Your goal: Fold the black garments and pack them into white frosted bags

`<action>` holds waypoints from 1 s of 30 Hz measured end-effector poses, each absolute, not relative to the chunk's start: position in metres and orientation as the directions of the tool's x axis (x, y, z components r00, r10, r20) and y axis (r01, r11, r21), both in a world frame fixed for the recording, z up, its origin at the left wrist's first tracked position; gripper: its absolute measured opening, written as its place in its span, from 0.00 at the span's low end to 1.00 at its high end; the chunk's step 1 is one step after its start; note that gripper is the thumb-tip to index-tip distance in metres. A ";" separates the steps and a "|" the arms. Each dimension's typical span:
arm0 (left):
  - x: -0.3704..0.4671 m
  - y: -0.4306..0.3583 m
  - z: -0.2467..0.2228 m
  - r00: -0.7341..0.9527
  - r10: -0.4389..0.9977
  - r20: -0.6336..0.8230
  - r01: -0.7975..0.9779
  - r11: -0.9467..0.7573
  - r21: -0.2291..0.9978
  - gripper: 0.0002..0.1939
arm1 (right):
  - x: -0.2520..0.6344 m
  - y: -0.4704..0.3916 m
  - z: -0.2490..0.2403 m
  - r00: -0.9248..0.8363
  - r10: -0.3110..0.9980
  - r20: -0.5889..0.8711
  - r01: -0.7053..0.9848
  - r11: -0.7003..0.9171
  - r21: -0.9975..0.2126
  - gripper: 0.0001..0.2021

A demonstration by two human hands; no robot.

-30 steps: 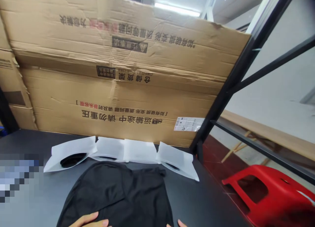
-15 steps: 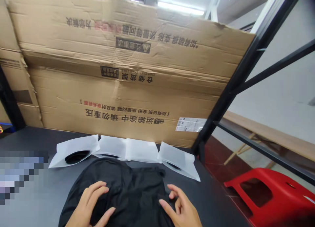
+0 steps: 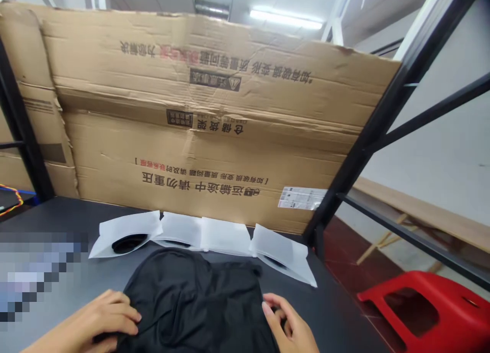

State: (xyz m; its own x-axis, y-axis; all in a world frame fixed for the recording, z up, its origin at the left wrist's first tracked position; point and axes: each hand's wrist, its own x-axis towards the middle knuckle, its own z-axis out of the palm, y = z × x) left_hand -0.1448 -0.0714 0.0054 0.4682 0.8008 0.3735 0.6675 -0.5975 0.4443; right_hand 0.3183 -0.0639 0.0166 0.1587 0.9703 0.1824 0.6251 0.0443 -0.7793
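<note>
A black fabric item (image 3: 206,302), soft and creased, lies on the dark table in front of me; its exact kind cannot be made out. My left hand (image 3: 109,314) is closed on its left edge, fingers on top and thumb lower down, partly hidden. At the right edge, my right hand (image 3: 291,325) has curled fingers, with thumb and forefinger tips close together against the cloth. Behind the fabric stand several frosted white pouches in a row, among them a left pouch (image 3: 133,225) with something black showing in its opening and a right pouch (image 3: 283,248).
A large cardboard sheet (image 3: 214,154) rises behind the dark table (image 3: 76,220). Black metal posts flank it, including a right post (image 3: 360,138). A red plastic stool (image 3: 440,302) stands at lower right, near a wooden bench (image 3: 421,210). A blurred patch covers the table's left side.
My left hand has moved left from above the fabric to its left edge and closed there. My right hand's thumb and forefinger have come together at the right edge. The view has shifted slightly.
</note>
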 end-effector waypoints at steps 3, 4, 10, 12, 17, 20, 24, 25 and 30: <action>-0.118 -0.059 0.024 0.403 0.889 0.218 0.708 -0.454 0.541 0.11 | 0.319 -0.065 0.019 0.124 0.974 0.187 0.648 0.064 -0.759 0.22; -0.109 -0.056 0.027 0.342 0.919 0.197 0.736 -0.393 0.551 0.12 | 0.319 -0.065 0.020 0.112 0.975 0.192 0.654 0.073 -0.753 0.22; -0.087 -0.046 0.017 0.285 0.902 0.323 0.718 -0.425 0.552 0.18 | 0.319 -0.067 0.020 0.093 0.971 0.222 0.674 0.102 -0.731 0.20; -0.094 -0.046 0.011 0.218 0.895 0.389 0.712 -0.419 0.564 0.21 | 0.319 -0.066 0.018 0.087 0.969 0.230 0.680 0.111 -0.725 0.20; -0.115 -0.027 0.007 0.000 0.875 0.484 0.698 -0.347 0.627 0.25 | 0.320 -0.056 0.027 0.085 0.958 0.274 0.696 0.140 -0.704 0.20; -0.118 -0.005 0.014 0.109 0.917 0.383 0.670 -0.353 0.654 0.26 | 0.318 -0.039 0.050 -0.006 0.943 0.333 0.728 0.233 -0.645 0.21; -0.113 0.024 0.024 0.297 0.945 0.136 0.599 -0.295 0.744 0.36 | 0.311 -0.005 0.083 -0.309 0.944 0.116 0.766 0.320 -0.558 0.35; -0.112 0.028 0.025 0.342 0.934 0.101 0.587 -0.297 0.753 0.41 | 0.308 0.004 0.088 -0.359 0.933 0.027 0.783 0.317 -0.535 0.41; -0.107 0.035 0.023 0.435 0.899 0.055 0.590 -0.331 0.737 0.51 | 0.294 0.020 0.096 -0.379 0.915 -0.137 0.877 0.307 -0.370 0.53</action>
State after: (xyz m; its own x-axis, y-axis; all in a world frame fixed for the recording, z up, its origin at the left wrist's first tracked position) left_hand -0.1065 0.0355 0.0228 0.4351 0.8987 0.0550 0.5896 -0.3305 0.7370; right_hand 0.2936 0.0195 0.0957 -0.3785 0.9153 -0.1375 0.8769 0.3071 -0.3697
